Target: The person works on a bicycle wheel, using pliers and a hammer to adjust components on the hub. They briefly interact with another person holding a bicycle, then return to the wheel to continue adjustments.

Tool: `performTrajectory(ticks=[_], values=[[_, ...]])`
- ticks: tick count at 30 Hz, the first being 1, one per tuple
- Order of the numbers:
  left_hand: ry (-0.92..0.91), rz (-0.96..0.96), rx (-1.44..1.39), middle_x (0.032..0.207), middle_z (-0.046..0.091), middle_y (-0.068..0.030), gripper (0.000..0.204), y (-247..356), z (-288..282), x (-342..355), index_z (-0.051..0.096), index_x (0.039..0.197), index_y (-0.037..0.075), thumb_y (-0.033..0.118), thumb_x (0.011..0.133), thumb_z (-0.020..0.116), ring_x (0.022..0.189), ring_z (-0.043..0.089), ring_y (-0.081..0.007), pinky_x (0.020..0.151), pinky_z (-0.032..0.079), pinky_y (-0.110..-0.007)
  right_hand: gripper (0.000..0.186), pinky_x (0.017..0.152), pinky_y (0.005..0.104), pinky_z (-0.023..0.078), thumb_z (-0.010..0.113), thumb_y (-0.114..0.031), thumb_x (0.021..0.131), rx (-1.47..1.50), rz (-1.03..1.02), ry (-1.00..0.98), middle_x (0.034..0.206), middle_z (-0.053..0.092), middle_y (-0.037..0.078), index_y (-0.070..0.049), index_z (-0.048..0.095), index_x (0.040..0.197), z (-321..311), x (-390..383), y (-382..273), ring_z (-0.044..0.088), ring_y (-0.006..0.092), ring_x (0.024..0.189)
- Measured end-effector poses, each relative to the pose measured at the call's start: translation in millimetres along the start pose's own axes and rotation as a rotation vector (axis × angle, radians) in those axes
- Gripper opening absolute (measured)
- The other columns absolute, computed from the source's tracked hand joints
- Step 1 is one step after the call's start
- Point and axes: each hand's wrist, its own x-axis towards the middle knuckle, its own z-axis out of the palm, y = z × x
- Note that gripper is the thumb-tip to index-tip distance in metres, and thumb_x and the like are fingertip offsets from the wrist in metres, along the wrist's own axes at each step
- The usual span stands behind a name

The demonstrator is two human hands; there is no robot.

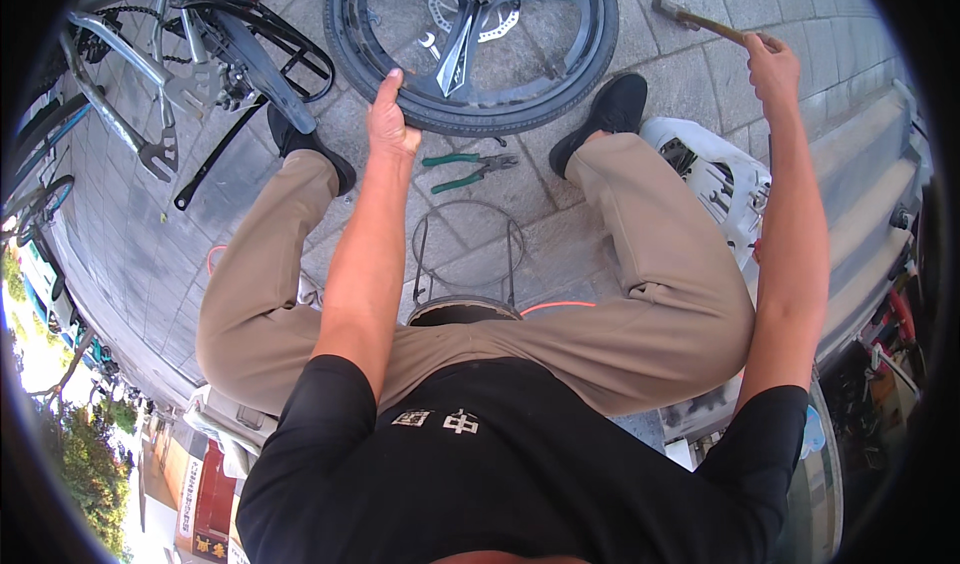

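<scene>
Wheel [470,49] lies near green pliers [468,172] on paving [690,4]

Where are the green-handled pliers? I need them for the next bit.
In the head view the green-handled pliers lie on the paving between the person's two shoes, just below the tyre of the bicycle wheel and right of the left hand.
</scene>
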Motion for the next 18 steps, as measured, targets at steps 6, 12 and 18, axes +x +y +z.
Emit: performTrajectory(ticks=[6, 12, 18], values=[[0.011, -0.032, 0.056, 0.114, 0.073, -0.0115, 0.037, -10, -24, -6, 0.068, 0.122, 0.004, 0.025, 0.096, 0.084, 0.107, 0.071, -0.027, 0.1, 0.057, -0.046, 0.051, 0.045, 0.0296, 0.04, 0.075, -0.033, 0.092, -0.02, 0.052, 0.002, 0.074, 0.064, 0.002, 0.003, 0.073, 0.128, 0, -10, -17, 0.056, 0.0095, 0.054], [0.062, -0.18, 0.687, 0.141, 0.065, -0.018, 0.065, -6, -19, -53, 0.063, 0.137, 0.0, 0.037, 0.091, 0.089, 0.131, 0.062, -0.0324, 0.111, 0.051, -0.054, 0.054, 0.043, 0.0278, 0.038, 0.075, -0.035, 0.093, -0.036, 0.084, -0.019, 0.075, 0.063, 0.001, 0.002, 0.07, 0.133, -3, -15, -19, 0.055, 0.0089, 0.054], [-0.429, 0.407, 1.852, 0.146, 0.061, -0.0149, 0.076, -84, -81, -103, 0.062, 0.148, 0.011, 0.03, 0.081, 0.092, 0.138, 0.054, -0.0342, 0.116, 0.042, -0.05, 0.059, 0.043, 0.0278, 0.038, 0.075, -0.034, 0.094, -0.05, 0.103, -0.034, 0.078, 0.063, 0.002, 0.003, 0.066, 0.139, 1, -21, -23, 0.055, 0.0093, 0.055]])
